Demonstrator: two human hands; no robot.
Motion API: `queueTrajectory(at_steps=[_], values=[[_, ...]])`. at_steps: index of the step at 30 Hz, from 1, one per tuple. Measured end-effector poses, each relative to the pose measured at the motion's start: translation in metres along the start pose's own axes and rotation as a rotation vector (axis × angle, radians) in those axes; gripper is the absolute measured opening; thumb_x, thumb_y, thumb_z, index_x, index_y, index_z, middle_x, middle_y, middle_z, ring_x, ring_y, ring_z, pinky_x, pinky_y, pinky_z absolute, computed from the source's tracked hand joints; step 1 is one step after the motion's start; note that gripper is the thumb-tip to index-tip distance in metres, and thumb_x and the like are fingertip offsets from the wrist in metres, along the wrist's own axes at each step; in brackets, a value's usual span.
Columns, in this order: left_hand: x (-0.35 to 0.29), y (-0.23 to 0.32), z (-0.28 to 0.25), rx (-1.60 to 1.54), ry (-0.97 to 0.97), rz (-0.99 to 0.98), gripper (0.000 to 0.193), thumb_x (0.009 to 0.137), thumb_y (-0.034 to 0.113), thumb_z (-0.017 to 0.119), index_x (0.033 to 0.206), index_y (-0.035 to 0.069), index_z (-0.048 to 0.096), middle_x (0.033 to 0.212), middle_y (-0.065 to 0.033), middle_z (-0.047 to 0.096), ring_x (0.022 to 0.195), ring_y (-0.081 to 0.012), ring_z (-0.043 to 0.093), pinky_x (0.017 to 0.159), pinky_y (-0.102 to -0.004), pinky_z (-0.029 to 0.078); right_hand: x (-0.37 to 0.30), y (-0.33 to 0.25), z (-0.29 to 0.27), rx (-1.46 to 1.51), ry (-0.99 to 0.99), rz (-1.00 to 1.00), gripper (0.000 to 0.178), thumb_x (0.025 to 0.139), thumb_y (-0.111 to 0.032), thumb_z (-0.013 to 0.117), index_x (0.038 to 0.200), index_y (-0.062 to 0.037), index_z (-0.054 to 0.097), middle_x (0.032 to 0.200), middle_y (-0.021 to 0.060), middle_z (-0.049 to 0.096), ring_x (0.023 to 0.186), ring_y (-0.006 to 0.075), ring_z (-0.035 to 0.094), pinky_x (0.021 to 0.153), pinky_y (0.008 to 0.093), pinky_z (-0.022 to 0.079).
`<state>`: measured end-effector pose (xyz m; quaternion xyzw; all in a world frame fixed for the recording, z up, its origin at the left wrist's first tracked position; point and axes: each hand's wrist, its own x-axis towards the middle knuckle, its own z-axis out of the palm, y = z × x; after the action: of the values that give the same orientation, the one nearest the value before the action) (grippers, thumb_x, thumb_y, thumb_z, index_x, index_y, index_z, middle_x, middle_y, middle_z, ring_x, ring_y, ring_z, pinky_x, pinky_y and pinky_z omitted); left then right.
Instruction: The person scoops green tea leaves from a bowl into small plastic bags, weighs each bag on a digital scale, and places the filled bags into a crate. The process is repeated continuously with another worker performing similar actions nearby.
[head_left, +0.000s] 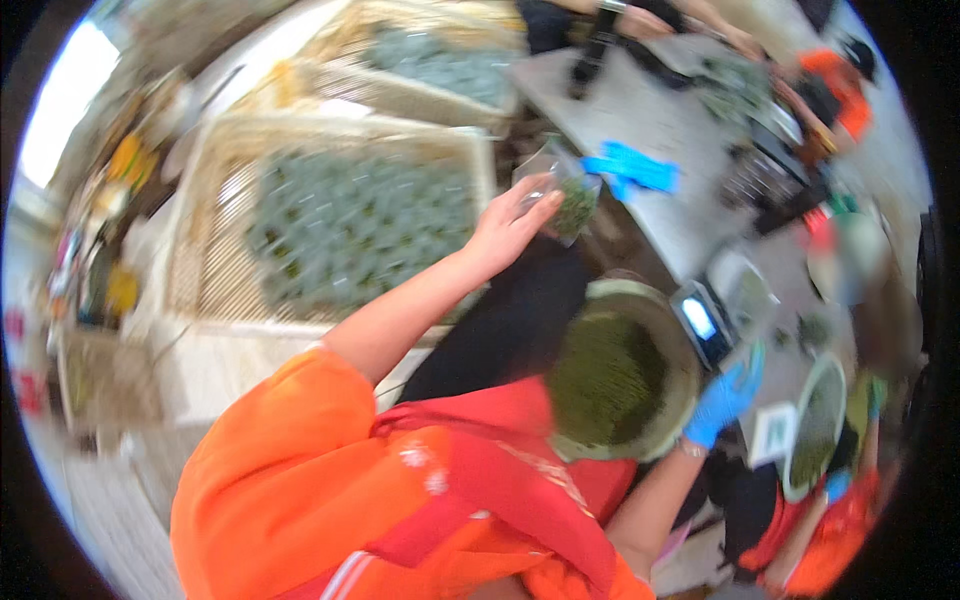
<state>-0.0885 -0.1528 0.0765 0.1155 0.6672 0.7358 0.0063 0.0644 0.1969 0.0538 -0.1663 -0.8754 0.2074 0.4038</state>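
My bare left hand (515,225) pinches the upper edge of a clear plastic bag (573,208) with green leafy bits inside. The bag hangs over the gap between a crate and the table. On the right, my right hand (724,402) in a blue glove is beside a small scale (703,323) with a lit display. Its fingers are drawn together, and what they hold, if anything, is too blurred to make out. Between my arms stands a round tub (684,395) of fine green leafy material (607,378). A clear tray or bag (750,300) is next to the scale.
At the left, a cream plastic crate (185,270) holds many filled clear bags (365,230); another crate (400,97) stands behind. Blue gloves (630,170) lie on the grey table (690,225). Co-workers in orange sit at the far right and lower right, near another green-filled basin (817,420).
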Motion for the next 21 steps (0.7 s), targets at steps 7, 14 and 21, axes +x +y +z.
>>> queueTrajectory(at_steps=[7, 14, 21], values=[[-0.091, 0.084, -0.218, 0.911, 0.659, -0.038, 0.045, 0.088, 0.048, 0.049, 0.12, 0.016, 0.053, 0.083, -0.0141, 0.066, 0.075, -0.022, 0.064, 0.068, -0.0344, 0.048, -0.094, -0.033, 0.039, 0.396, -0.651, 0.191, 0.032, 0.088, -0.004, 0.051, 0.12, -0.0002, 0.055, 0.119, 0.0145, 0.058, 0.105, 0.0217, 0.057, 0.091, 0.0321, 0.044], [-0.194, 0.065, -0.369, 1.555, 0.962, -0.593, 0.06, 0.086, 0.052, 0.04, 0.115, 0.001, 0.05, 0.1, -0.0246, 0.062, 0.093, -0.0402, 0.06, 0.081, -0.0464, 0.044, -0.12, -0.044, 0.052, 0.3, -0.894, 0.057, 0.033, 0.085, -0.008, 0.054, 0.117, -0.0028, 0.057, 0.112, 0.0164, 0.061, 0.1, 0.0268, 0.061, 0.087, 0.0343, 0.046], [-0.194, -0.006, -0.39, 1.196, 0.339, -0.838, 0.057, 0.074, 0.035, 0.058, 0.118, -0.002, 0.052, 0.108, -0.0205, 0.061, 0.095, -0.0308, 0.06, 0.087, -0.0394, 0.044, -0.165, -0.024, 0.061, -0.082, -1.149, 0.073, 0.041, 0.079, -0.026, 0.062, 0.115, -0.0078, 0.059, 0.107, 0.0183, 0.061, 0.094, 0.0347, 0.06, 0.081, 0.042, 0.048]])
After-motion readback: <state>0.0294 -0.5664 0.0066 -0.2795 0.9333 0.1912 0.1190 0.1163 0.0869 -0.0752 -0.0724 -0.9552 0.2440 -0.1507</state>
